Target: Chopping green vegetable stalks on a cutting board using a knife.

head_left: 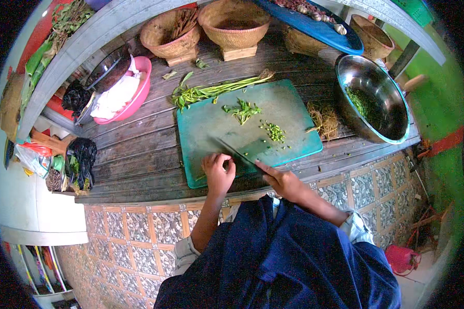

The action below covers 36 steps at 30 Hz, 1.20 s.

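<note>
Chopping leafy greens [242,112], apparently mid-step
Right hand [286,185] grips kitchen knife [238,153]; left hand [220,175] curled, contents unclear; chopped stems [274,132] on teal cutting board [198,131]; next cut likely needs tucked fingers

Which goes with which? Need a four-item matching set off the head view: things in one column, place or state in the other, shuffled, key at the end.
Things:
1. Knife
2. Steel bowl
3. Pink basin
4. Bundle of long green stems

Place or state:
A. Along the far edge of the cutting board
B. Gripped in the right hand
C. Left of the cutting board
D. Has chopped greens inside

Pairs: 1-B, 2-D, 3-C, 4-A
</note>
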Motion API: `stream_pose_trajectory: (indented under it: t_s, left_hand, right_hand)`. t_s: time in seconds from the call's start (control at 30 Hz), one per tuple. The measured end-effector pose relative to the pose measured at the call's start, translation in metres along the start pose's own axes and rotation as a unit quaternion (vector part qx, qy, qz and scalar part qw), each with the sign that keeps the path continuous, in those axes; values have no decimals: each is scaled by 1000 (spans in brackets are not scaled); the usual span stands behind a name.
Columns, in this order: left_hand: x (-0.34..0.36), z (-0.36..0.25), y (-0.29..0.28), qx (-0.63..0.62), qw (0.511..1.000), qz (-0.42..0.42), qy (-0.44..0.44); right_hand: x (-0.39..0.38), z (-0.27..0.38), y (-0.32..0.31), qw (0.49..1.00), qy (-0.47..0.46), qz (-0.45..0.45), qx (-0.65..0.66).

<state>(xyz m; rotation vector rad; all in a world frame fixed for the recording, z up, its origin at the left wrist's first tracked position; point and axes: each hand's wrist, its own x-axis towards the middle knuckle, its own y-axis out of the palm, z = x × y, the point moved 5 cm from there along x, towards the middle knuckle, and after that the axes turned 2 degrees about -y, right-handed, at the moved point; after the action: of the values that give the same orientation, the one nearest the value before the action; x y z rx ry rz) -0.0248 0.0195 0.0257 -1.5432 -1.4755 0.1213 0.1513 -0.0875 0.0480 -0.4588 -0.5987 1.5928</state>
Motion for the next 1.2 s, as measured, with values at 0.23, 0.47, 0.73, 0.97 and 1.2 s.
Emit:
stream_pose_trajectory:
  t_s: [0.23, 0.47, 0.73, 0.97, 1.2]
  left_hand:
    - [-1, 7, 6, -38, 999, 9, 4]
    - [-1, 11, 9, -56, 998, 6, -1]
    - [-3, 18, 14, -54, 998, 27, -27]
    - [14, -1, 39, -60, 995, 85, -3]
    - [21, -8, 41, -50, 997, 52, 22]
  right_hand:
    - [-17, 12, -2, 998, -63, -3, -6]
    - [2, 2, 15, 997, -70, -6, -23]
    - [-12, 8, 5, 986, -56, 15, -153]
    - [-38, -28, -27, 982, 19, -56, -177]
    - [-47, 4, -32, 991, 46, -32, -119]
